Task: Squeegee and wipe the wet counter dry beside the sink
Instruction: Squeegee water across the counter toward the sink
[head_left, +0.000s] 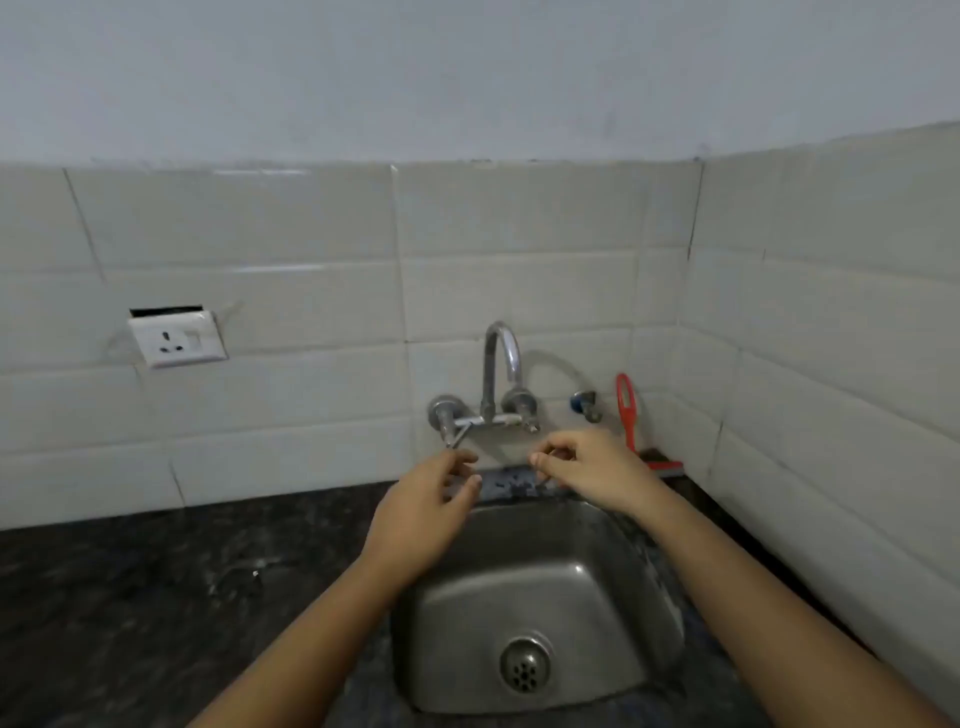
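The person is reaching both bare arms forward over a stainless steel sink (597, 587), and neither hand is gripping a tool. The left hand (426, 506) is hovering just below the left tap handle (445, 413) of the wall-mounted faucet (501, 364), fingers loosely curled with the thumb and forefinger apart. It may be brushing the handle's lever, though the contact is too small to tell. The right hand (587, 470) is hanging beneath the right tap handle (519, 404), fingers bent in and pinched near one another, holding nothing that can be made out.

The red-handled squeegee (629, 415) is standing against the tiled wall (260, 312) at the back right corner, its blade resting on the ledge just beside the right hand. It is lying untouched. The dark stone counter (130, 597) is stretching away to the left of the sink, and a glistening wet patch (244, 574) is showing on it, well apart from both hands. No cloth is showing anywhere. A white wall socket (176, 338) is sitting above the counter at the left.

Judging from this, the clearing has not begun; the hands appear to be occupied at the taps. The next move is likely calling for the right hand to shift sideways and close around the red handle, then to carry the blade across the sink to the wet patch and draw the water toward the basin.
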